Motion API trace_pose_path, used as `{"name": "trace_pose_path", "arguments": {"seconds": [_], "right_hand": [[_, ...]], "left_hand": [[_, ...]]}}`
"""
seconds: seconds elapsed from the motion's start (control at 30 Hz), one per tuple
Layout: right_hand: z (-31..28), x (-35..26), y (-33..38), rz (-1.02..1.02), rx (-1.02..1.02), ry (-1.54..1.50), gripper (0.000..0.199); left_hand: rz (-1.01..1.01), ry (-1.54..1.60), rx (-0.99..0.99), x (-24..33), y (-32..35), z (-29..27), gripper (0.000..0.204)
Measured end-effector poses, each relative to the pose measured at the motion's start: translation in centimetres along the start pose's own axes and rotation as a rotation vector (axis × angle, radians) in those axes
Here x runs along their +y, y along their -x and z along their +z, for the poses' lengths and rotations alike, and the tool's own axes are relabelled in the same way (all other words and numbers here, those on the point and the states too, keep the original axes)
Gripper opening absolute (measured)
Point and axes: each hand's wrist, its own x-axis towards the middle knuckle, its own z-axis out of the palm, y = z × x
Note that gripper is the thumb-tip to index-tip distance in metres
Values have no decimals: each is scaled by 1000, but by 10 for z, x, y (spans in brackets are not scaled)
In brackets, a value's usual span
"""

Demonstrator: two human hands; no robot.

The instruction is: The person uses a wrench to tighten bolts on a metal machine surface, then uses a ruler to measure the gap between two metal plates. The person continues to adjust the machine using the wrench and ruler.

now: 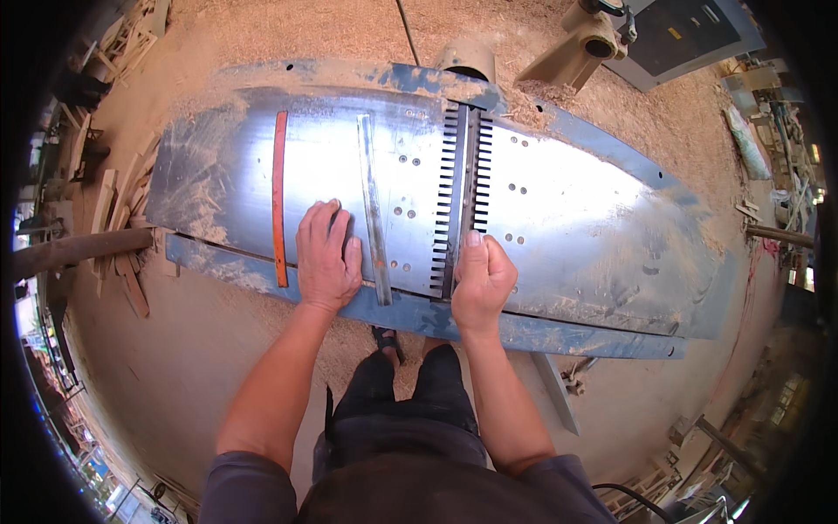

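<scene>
A narrow metal strip (470, 201) lies in the slot between the two comb-toothed plates, across the middle of the steel desk (594, 210). The right hand (482, 279) pinches its near end, grip clamped on it. The left hand (326, 255) presses flat, fingers spread, near the front edge beside a loose grey bar (373, 205). Keeping fingers clear of the teeth and the strip level in the slot would serve well.

Sawdust-covered floor (262, 26) all round, thickest beyond the machine. Offcut wood scraps (113, 218) heaped at far left. Beige dust-extraction duct (576, 48) and grey cabinet (690, 35) at upper right. Daylight enters at both edges; more clutter of timber (768, 131) lies far right.
</scene>
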Motion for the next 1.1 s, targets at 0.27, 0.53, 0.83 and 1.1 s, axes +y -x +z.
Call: {"name": "trace_pose_path", "arguments": {"seconds": [0.27,0.53,0.83,1.1], "right_hand": [[-10,8,-6,39,25,-58,44],[-11,5,-2,102,99,-65,44],[-2,-6,5,95,53,-31,43],[-16,-6,26,48,53,3,37]], "left_hand": [[-27,82,-1,-1,-2,4,41],[14,481,143,38,-142,41,50],[-222,152,-435,38,-308,110,98],[-290,39,-417,50,-317,118,97]]}}
